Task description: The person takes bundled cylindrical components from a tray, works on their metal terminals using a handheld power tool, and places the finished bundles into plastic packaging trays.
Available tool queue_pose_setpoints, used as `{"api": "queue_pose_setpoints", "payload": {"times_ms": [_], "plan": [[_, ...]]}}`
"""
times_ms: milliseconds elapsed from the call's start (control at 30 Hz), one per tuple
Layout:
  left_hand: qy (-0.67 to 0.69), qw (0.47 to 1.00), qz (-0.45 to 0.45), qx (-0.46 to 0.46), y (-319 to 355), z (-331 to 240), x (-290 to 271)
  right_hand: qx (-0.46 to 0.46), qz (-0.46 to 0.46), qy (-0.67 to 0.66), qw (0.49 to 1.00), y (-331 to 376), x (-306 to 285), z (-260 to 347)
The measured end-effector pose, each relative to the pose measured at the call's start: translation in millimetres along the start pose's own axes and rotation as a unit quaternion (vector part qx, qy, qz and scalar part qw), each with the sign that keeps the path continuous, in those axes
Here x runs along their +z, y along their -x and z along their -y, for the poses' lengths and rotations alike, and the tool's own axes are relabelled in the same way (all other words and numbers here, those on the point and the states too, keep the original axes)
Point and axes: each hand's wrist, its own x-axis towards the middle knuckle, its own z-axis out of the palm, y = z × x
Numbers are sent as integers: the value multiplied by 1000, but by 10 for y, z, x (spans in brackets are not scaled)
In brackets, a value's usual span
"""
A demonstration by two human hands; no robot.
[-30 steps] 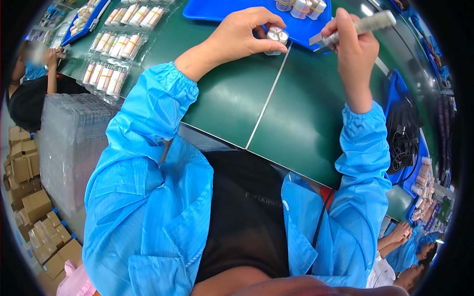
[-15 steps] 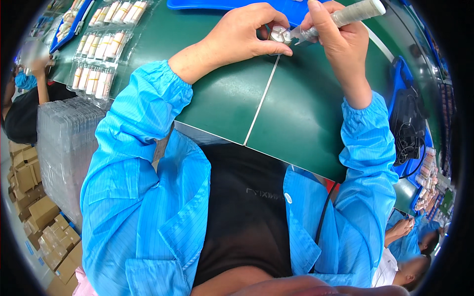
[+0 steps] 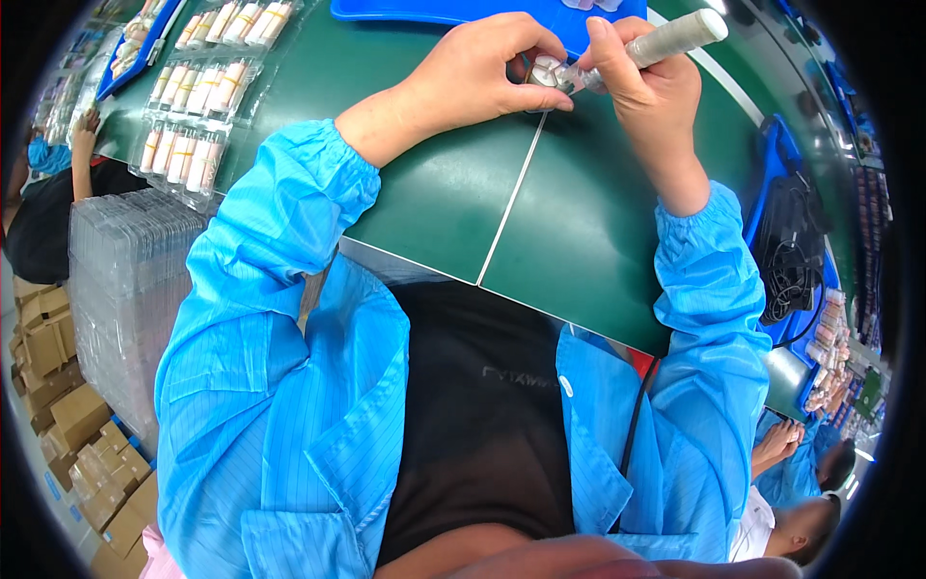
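Between the thumb and fingers of my left hand (image 3: 463, 77) is a small round piece with a white, segmented top (image 3: 545, 70). My right hand (image 3: 648, 101) is closed around a flat-bladed hand tool (image 3: 679, 37) with a thick, pale, wrapped handle. The handle tilts up to the right, and its metal blade points left. The blade's tip is at the right rim of the round piece; whether it touches cannot be made out. Both hands are over the far part of the green table (image 3: 579, 222).
A blue tray (image 3: 424, 10) lies just beyond my hands. Clear packs of pale cylinders (image 3: 183, 154) are at the left, above stacked clear plastic trays (image 3: 125, 280). Black cables (image 3: 793, 256) lie in a blue bin at right. Cardboard boxes (image 3: 82, 415) and other people are around.
My right hand and the tool have shifted slightly left and down, bringing the blade closer over the round piece. My left hand keeps its hold nearly in place.
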Motion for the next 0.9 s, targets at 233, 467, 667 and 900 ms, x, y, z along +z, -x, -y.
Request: {"api": "queue_pose_setpoints", "payload": {"times_ms": [233, 467, 667, 900], "plan": [[-5, 1000, -1, -1, 1, -39, -16, 31, -12, -9, 999, -13, 11, 211], [12, 1000, -9, 23, -20, 19, 7, 62, -26, -16, 998, -31, 4, 216], [37, 963, -48, 264, -145, 178, 63, 22, -69, -102, 992, -162, -226, 296], [4, 967, 85, -241, -92, -423, -124, 55, -47, -111, 991, -112, -169, 132]]}}
